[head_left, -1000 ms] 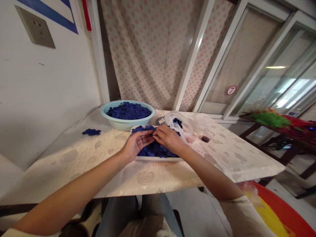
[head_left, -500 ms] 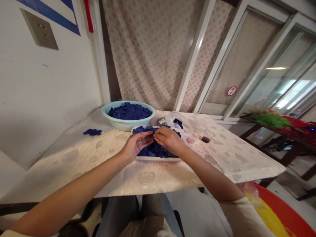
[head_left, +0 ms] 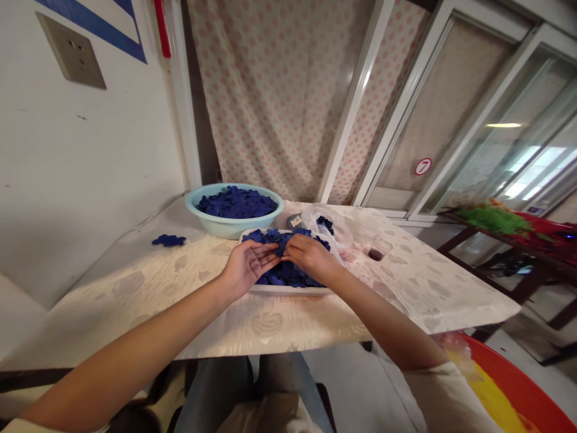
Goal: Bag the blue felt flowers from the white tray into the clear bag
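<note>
My left hand (head_left: 250,263) is above a white tray (head_left: 291,291) heaped with blue flower-shaped fabric pieces (head_left: 288,275). Its thumb and outstretched fingers close on a blue fabric flower (head_left: 282,242) at their tips. From the other side my right hand (head_left: 312,258) meets it, fingers bent and pinched together at the same flower. Whatever small thing lies between the right fingertips is hidden. Both hands nearly touch over the middle of the tray.
A pale blue basin (head_left: 220,227) full of blue pieces stands behind the tray. Loose blue flowers (head_left: 169,240) lie to the left. On the right are a clear plastic bag (head_left: 340,231) and a small cup with dark contents (head_left: 377,251). A red tub (head_left: 518,379) sits below the table's right edge.
My hands stay over the tray. The fingers have shifted slightly, my left palm has opened toward me a little, and more of the blue flower shows between the fingertips.
</note>
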Tool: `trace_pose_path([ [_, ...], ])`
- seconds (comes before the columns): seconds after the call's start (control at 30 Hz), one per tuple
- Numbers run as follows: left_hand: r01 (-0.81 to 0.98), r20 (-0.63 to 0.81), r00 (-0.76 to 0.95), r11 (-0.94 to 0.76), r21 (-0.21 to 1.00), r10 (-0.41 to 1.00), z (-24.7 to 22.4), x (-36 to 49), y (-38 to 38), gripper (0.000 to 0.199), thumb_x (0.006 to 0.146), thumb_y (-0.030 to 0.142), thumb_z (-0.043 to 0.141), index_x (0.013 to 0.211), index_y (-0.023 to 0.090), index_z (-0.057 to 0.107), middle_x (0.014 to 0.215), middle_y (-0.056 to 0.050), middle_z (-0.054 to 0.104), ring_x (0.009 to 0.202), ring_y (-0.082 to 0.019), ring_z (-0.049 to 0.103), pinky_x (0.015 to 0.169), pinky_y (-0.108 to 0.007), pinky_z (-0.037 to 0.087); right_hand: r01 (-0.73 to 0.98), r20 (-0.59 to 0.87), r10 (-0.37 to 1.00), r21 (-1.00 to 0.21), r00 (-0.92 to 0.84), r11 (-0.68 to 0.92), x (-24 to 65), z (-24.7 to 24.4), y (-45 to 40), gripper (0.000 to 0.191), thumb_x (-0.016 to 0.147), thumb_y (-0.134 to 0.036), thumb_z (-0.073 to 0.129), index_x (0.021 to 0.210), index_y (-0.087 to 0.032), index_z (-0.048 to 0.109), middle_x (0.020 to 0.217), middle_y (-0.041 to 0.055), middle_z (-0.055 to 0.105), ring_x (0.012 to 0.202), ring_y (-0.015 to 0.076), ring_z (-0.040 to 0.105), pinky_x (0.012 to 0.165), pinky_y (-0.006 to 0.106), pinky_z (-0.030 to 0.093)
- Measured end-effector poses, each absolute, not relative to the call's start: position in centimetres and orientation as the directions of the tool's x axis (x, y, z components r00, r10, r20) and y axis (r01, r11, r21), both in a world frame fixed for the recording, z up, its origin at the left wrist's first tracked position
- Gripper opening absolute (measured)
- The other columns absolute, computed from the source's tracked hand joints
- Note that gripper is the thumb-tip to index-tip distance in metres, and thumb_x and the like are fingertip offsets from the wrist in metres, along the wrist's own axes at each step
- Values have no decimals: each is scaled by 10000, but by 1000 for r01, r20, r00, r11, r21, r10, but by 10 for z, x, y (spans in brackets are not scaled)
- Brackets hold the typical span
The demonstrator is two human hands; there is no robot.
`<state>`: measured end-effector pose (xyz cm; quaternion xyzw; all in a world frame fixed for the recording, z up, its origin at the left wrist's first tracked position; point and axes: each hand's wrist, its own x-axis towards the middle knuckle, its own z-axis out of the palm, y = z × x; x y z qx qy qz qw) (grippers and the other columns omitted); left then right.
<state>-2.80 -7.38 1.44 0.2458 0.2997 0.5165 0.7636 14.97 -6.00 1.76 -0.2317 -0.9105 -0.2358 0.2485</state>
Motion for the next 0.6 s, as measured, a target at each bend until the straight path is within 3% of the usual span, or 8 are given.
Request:
trace_pose_path([
  [0.2,-704,-144,158,213,678,977,16,-38,-62,207,667,90,436,767,59,615,858,-136,688,779,-207,648,770,-315,543,526,480,332,352,-812,774,156,12,-59,226,884,-223,447,770,-132,618,784,66,595,751,155,518,696,273,424],
  [0.3,-689,-135,169,215,692,976,16,-39,-60,188,668,96,446,756,64,609,867,-140,686,784,-214,647,788,-332,538,627,507,420,356,-753,694,159,12,-57,230,887,-210,437,781,-131,625,783,66,605,752,164,528,682,283,407],
  [0.4,-669,-123,207,232,706,971,13,-34,-63,193,681,102,437,748,59,613,889,-152,683,799,-216,647,798,-329,533,754,563,520,345,-643,559,158,15,-59,285,886,-303,435,776,-118,621,755,82,597,746,190,525,672,314,395],
  [0.5,-646,-125,238,254,720,963,12,-27,-70,234,706,116,422,776,35,629,922,-165,677,814,-216,646,786,-304,534,747,600,479,343,-640,569,154,18,-64,355,860,-412,456,954,-106,608,902,115,600,847,215,518,720,331,399],
  [0.6,-644,-123,275,277,713,954,13,-23,-75,272,722,126,409,813,16,640,934,-172,675,821,-216,646,781,-293,533,693,622,383,386,-683,609,150,16,-66,296,872,-338,468,1045,-128,583,965,101,598,870,198,509,714,314,395],
])
